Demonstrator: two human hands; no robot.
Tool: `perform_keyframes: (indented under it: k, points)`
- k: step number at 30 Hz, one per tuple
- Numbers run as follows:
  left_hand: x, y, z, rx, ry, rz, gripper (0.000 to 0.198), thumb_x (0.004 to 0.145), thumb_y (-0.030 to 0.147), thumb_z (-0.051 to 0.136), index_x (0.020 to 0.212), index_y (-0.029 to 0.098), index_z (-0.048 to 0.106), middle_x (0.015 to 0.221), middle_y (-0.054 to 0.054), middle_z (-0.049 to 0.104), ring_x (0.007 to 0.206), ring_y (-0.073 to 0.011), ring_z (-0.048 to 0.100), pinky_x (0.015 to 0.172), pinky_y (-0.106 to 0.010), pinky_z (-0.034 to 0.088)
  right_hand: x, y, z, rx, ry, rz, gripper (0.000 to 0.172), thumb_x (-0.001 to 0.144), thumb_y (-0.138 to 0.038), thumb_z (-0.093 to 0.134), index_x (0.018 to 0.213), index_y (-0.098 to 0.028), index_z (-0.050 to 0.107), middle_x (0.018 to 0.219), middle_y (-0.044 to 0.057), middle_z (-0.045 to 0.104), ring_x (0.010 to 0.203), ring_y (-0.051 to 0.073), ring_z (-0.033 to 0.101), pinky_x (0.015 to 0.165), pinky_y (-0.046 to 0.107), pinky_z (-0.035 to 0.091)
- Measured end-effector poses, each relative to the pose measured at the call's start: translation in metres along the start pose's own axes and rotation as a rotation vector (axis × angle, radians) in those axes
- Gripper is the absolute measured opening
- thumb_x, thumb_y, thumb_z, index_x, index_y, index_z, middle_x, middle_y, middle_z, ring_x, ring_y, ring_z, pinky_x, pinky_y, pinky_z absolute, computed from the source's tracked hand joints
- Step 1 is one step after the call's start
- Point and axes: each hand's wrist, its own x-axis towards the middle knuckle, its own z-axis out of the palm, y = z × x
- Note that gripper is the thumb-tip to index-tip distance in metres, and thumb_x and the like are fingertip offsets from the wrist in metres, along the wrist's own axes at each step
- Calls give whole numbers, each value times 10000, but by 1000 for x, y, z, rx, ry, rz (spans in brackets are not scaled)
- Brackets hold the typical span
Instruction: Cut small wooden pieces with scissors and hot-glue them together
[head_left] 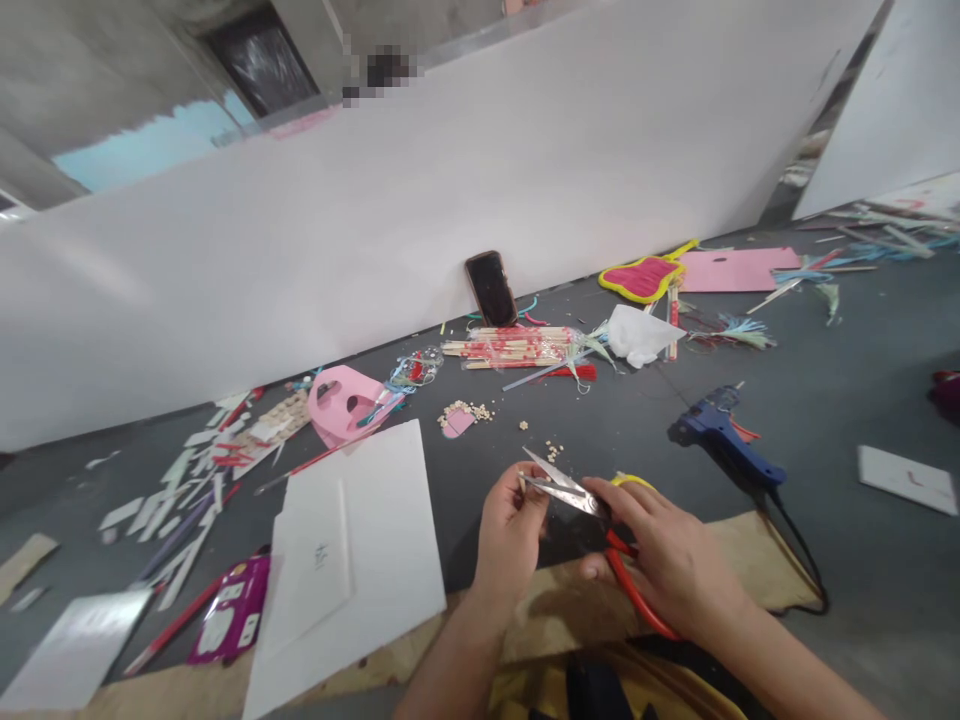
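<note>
Now, at the lower centre of the frame, the scissors (589, 500) sit in the right hand (664, 545), its fingers and thumb clamped on the red handles. Their long axis slants from lower right to upper left, blades parted, tips right up at the left hand's fingertips. And the left hand (511, 520), just left of those blades, is pinched together on a small pale piece (523, 481), mostly hidden by finger and thumb. So the piece lies up and left of the right hand, beyond the blades' pivot; whether steel touches it, I can't tell. Just past the tips, loose pale bits (553, 452) dot the dark surface (600, 405).

On to the writing! Lower left, a white sheet (401, 500) carries a small dark handwritten mark, too blurred to read. Beside it, a purple packet (231, 610) shows white printed patches, no legible brand. Far right, a white card (907, 480) bears a faint reddish mark, equally unreadable.
</note>
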Motion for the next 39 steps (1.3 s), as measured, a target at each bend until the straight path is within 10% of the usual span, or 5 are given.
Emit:
perform_keyframes:
  k: [39]
  points:
    - [-5,10,-4,239,-11,169,200,851,323,528,720,176,496,642,43,449,584,-98,355,549,-211,284,-4,-1,1,-117,22,-28,530,783,-458,608,1238,-200,526,980,104,648,923,259,605,723,361,527]
